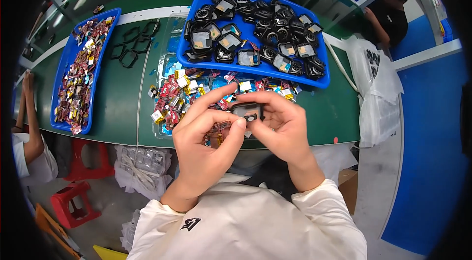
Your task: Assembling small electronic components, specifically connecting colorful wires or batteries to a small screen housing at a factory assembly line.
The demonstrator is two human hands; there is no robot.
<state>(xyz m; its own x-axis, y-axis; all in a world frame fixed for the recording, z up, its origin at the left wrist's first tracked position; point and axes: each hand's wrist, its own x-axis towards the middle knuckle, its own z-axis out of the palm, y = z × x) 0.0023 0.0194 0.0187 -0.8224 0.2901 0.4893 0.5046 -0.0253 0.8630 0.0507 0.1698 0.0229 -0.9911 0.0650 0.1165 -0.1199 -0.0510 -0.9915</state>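
Note:
Above the table's near edge, a black watch case (248, 110) with a greyish opening is gripped between the thumb and fingers of my right hand (285, 120). My left hand (204, 137) meets it from the other side, thumb and a finger pinched together at the case's left edge. What that pinch holds, if anything, is hidden. Beneath both hands lies a clear plastic tray (158, 124) heaped with small red, yellow and white electronic parts (173, 93). Behind it stands a blue bin (322, 80) filled with black watch cases (229, 41).
A long blue tray (55, 120) of similar small parts stands at left. Several black frames (129, 58) lie beside it on the green table (118, 122). A white plastic bag (376, 105) hangs at right. Red stools (73, 206) are lower left. Other people sit at left and far right.

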